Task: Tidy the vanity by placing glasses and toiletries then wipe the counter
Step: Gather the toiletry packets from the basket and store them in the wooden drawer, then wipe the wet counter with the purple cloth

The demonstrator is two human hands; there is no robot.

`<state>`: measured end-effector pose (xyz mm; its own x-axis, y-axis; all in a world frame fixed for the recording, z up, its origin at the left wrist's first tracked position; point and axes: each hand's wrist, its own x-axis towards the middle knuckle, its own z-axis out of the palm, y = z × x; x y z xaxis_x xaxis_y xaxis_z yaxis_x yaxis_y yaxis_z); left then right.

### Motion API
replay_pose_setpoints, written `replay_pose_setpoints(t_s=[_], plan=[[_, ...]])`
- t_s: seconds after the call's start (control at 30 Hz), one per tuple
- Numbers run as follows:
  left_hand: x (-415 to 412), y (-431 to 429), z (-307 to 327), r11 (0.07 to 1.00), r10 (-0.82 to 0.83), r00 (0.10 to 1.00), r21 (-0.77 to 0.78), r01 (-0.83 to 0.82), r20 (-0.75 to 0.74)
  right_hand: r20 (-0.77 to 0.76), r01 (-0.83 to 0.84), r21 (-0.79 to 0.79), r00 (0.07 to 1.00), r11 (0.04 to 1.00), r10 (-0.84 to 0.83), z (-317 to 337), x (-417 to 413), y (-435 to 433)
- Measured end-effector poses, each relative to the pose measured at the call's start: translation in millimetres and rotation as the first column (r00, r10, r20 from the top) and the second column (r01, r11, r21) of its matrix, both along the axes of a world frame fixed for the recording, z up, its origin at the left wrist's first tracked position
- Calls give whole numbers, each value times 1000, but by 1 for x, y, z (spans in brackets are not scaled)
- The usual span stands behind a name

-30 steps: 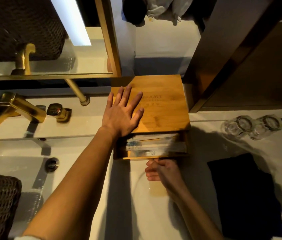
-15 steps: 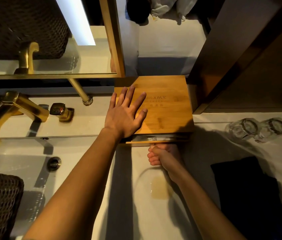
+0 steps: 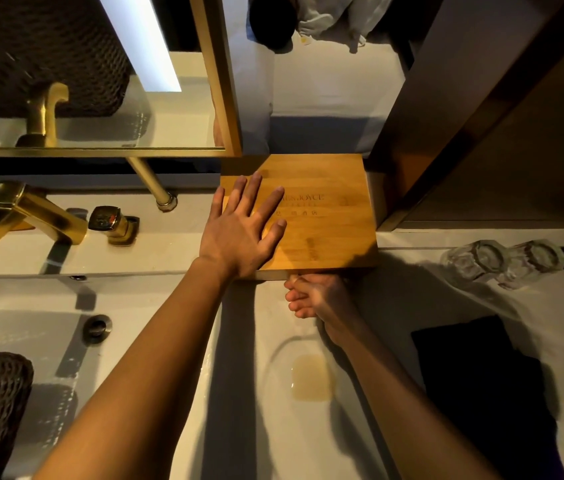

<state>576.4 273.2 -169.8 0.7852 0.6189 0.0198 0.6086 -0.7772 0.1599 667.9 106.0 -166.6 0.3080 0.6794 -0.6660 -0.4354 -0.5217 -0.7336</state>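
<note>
Honey-brown wooden box (image 3: 325,216); gold faucet (image 3: 24,216); black cloth (image 3: 481,382); white counter (image 3: 176,393).

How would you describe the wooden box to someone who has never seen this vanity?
Find the gold faucet at the sink; right of it sits the wooden box, the left hand flat on its lid. It alone is square, bamboo-coloured and printed with lettering.

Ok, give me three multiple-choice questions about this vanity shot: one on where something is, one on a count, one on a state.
1. Where does the left hand rest?
A. flat on the wooden box
B. on the gold faucet
C. on the dark cloth

2. How many clear glasses stand right of the box?
A. one
B. two
C. four

3. The box's drawer is:
A. pulled fully out
B. removed
C. pushed in

Answers: 1 A, the palm lies spread on the lid. 2 B, a pair sits side by side. 3 C, the front is flush, with the right hand against it.
</note>
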Motion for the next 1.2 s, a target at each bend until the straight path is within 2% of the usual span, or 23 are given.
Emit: replay_pose_setpoints(t_s=[0.13, 0.27, 0.33, 0.4, 0.5, 0.57, 0.63, 0.67, 0.7, 0.77, 0.8, 0.83, 0.93, 1.07, 1.2], plan=[[-1, 0, 0, 1000, 0, 1000, 1, 0, -14, -16, -13, -73, 1000, 997, 11, -3, 1, 2], [0, -2, 5, 1000, -2, 999, -4, 2, -52, 83, -57, -96, 994, 994, 65, -14, 1, -4], [1, -5, 9, 999, 25, 994, 28, -22, -103, 206, -103, -151, 969, 983, 133, -16, -1, -15], [-2, -13, 12, 997, 64, 985, 53, -56, -157, 401, -131, -226, 891, 965, 215, -20, 2, -29], [-24, -34, 11, 992, 129, 985, 6, -129, -112, 589, -94, -161, 789, 982, 172, -28, 11, -62], [-49, -56, 10, 988, 141, 987, -47, -145, -77, 729, -31, -34, 683, 999, 46, -30, 19, -97], [-75, -82, 8, 985, 148, 986, -74, -154, -74, 852, 20, 123, 511, 992, -116, -29, 33, -142], [-87, -95, 8, 983, 153, 985, -86, -160, -80, 894, 25, 148, 425, 989, -145, -28, 42, -165], [-99, -108, 7, 981, 157, 983, -100, -166, -90, 935, 20, 109, 338, 994, -109, -29, 53, -189], [-126, -136, 4, 976, 166, 978, -121, -181, -126, 980, 47, -143, 149, 989, 135, -30, 73, -234], [-140, -150, 1, 973, 167, 975, -133, -187, -148, 960, 81, -274, 83, 958, 268, -29, 78, -253], [-154, -164, -2, 971, 164, 971, -145, -190, -176, 924, 102, -382, 60, 919, 377, -28, 79, -268], [-189, -197, -11, 962, 148, 958, -190, -197, -245, 867, 79, -498, 76, 863, 493, -34, 71, -293], [-224, -230, -17, 926, 216, 950, -259, -273, -226, 824, 146, -550, 257, 822, 506, -48, 68, -288], [-249, -257, -27, 911, 246, 938, -274, -309, -244, 828, 200, -553, 233, 809, 509, -52, 71, -282]])
